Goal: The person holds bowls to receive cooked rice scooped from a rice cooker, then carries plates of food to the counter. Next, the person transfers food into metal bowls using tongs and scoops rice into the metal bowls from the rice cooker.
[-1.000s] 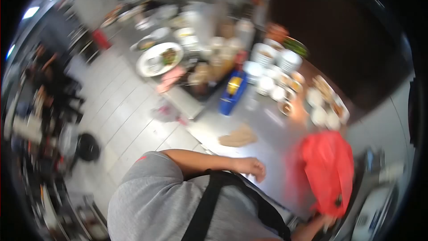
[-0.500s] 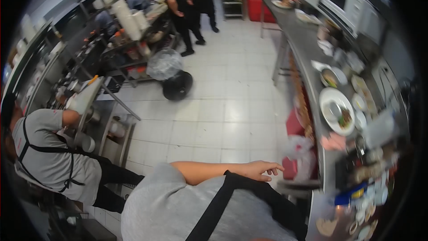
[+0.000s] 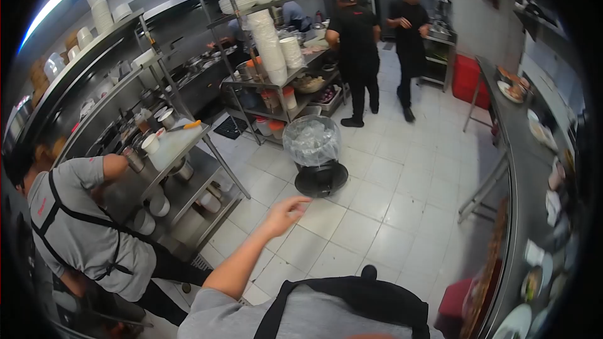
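Observation:
My left hand [image 3: 284, 215] hangs in the air over the white tiled floor at the end of my outstretched arm. Its fingers are loosely bent and stretched forward, with nothing in them. Nearest to it in the picture is a black round lid [image 3: 321, 179], tilted against the front of a waste bin lined with a clear plastic bag [image 3: 312, 138]. There is a visible gap between my fingers and the lid. My right hand is out of view.
A co-worker in a grey shirt [image 3: 94, 213] leans over a steel table [image 3: 182, 144] at left. Two people in black [image 3: 358, 50] stand farther back beside a shelf with stacked white containers [image 3: 267, 44]. A long steel counter [image 3: 524, 169] with plates runs along the right.
My view has swung left, bringing the bin and shelves toward the middle. My left hand has moved from the right counter's side to the left, toward the bin.

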`<state>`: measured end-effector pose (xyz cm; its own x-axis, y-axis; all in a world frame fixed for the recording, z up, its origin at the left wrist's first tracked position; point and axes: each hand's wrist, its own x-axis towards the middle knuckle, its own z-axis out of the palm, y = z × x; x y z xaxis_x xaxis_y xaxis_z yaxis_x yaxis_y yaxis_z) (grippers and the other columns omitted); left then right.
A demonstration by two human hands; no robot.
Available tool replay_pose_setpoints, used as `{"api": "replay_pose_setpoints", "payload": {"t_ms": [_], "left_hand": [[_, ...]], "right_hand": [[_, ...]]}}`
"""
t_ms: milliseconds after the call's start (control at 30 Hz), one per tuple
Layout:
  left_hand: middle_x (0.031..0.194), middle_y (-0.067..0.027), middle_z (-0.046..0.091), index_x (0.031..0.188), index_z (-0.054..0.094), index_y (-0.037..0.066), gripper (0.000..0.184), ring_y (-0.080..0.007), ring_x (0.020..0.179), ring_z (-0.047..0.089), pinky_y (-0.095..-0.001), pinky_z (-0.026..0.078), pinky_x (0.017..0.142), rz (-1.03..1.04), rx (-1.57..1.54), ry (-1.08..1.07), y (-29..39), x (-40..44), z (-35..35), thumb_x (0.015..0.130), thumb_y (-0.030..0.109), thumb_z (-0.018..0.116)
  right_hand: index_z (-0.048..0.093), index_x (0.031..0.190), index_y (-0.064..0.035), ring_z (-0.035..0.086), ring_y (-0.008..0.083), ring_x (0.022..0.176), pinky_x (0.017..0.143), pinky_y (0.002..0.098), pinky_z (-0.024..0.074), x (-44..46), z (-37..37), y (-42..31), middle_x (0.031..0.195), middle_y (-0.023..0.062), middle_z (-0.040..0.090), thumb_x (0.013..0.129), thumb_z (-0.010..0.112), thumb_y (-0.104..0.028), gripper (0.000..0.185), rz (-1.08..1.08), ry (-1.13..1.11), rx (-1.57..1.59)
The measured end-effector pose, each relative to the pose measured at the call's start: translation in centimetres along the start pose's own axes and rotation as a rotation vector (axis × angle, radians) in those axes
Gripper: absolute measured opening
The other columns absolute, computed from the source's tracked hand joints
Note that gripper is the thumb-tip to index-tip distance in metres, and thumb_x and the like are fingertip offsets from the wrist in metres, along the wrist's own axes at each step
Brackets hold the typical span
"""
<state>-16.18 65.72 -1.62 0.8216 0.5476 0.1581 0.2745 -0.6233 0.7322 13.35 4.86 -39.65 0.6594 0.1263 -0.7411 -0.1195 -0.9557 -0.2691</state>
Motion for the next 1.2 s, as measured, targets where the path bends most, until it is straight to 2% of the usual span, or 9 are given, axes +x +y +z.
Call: {"api": "replay_pose_setpoints", "payload": {"t_ms": [167,233,267,333,467,633,833,1000,1200], "left_hand": [[0.073,-0.0123,0.061,0.107,0.060,0.007,0.027,-0.0207,0.053,0.059,-0.0351,0.050,0.056,-0.663,-0.009,0.533,-19.6,0.5,3.6,0.083,0.020,0.062],[0.108,-0.0205,0.062,0.126,0.047,0.005,0.056,-0.0346,0.093,0.063,-0.0418,0.050,0.083,-0.923,0.172,0.205,-30.2,-7.3,9.0,0.078,0.029,0.062],[0.114,-0.0203,0.059,0.127,0.048,0.007,0.058,-0.0386,0.110,0.054,-0.0434,0.043,0.095,-1.011,0.342,-0.053,-30.4,-10.9,10.6,0.076,0.031,0.062],[0.113,-0.0205,0.060,0.128,0.047,0.008,0.056,-0.0373,0.108,0.056,-0.0423,0.044,0.094,-1.270,0.258,-0.446,-30.4,-16.5,13.8,0.077,0.028,0.060],[0.111,-0.0197,0.061,0.127,0.047,0.008,0.054,-0.0330,0.104,0.058,-0.0398,0.045,0.091,-1.650,-0.176,-0.219,-26.4,-14.8,17.1,0.079,0.027,0.062],[0.107,-0.0187,0.063,0.126,0.048,0.007,0.052,-0.0276,0.098,0.061,-0.0367,0.048,0.087,-1.677,-0.493,0.311,-33.4,2.1,16.0,0.080,0.026,0.063],[0.101,-0.0127,0.063,0.126,0.047,0.007,0.043,-0.0220,0.095,0.060,-0.0320,0.049,0.081,-0.835,-0.445,0.647,-33.2,26.6,6.0,0.087,0.016,0.061],[0.106,-0.0137,0.062,0.127,0.048,0.010,0.045,-0.0218,0.096,0.061,-0.0324,0.050,0.081,-0.998,-0.346,1.080,-28.9,33.4,5.5,0.084,0.014,0.063],[0.089,-0.0149,0.066,0.111,0.058,0.005,0.046,-0.0234,0.083,0.063,-0.0360,0.051,0.074,-2.017,-0.275,1.610,-22.2,38.2,25.7,0.071,0.023,0.072]], "right_hand": [[0.064,0.076,-0.0019,0.059,0.0286,0.051,0.053,0.0394,0.0488,20.3,-12.0,-16.0,0.065,0.0150,0.063,0.084,0.058,-0.043,0.043,-0.181,0.033,-0.302],[0.065,0.074,-0.0019,0.059,0.0286,0.050,0.052,0.0394,0.0486,30.9,-16.8,-29.9,0.064,0.0148,0.063,0.084,0.058,-0.044,0.044,-0.502,0.223,-0.507],[0.068,0.088,-0.0043,0.062,0.0349,0.085,0.075,0.0452,0.0489,30.1,-20.6,-41.9,0.090,0.0159,0.066,0.079,0.059,-0.046,0.043,-0.620,0.222,-0.591],[0.064,0.072,-0.0010,0.061,0.0372,0.073,0.068,0.0457,0.0485,22.1,-26.1,-65.4,0.071,0.0203,0.063,0.082,0.059,-0.040,0.040,-0.928,0.472,-0.353],[0.061,0.078,-0.0006,0.058,0.0374,0.078,0.069,0.0437,0.0456,1.6,-30.8,-99.4,0.079,0.0191,0.060,0.087,0.054,-0.031,0.033,-1.798,0.391,-0.022],[0.064,0.083,-0.0045,0.060,0.0315,0.078,0.069,0.0393,0.0473,-14.4,-28.4,-121.8,0.079,0.0137,0.063,0.079,0.063,-0.019,0.015,-2.372,0.411,-0.283],[0.066,0.090,-0.0110,0.064,0.0334,0.082,0.071,0.0434,0.0496,-20.7,-29.6,-140.9,0.085,0.0156,0.066,0.077,0.060,-0.020,0.017,-2.267,0.646,-0.680],[0.065,0.102,-0.0060,0.061,0.0351,0.094,0.082,0.0428,0.0485,-18.9,-31.7,-167.1,0.099,0.0200,0.064,0.072,0.061,-0.009,0.030,-2.425,0.785,-0.298],[0.040,0.134,-0.0028,0.040,0.0327,0.126,0.102,0.0434,0.0349,-22.7,-29.5,-186.3,0.136,0.0175,0.044,0.079,0.063,-0.047,0.074,-2.159,1.123,-0.334]]}}
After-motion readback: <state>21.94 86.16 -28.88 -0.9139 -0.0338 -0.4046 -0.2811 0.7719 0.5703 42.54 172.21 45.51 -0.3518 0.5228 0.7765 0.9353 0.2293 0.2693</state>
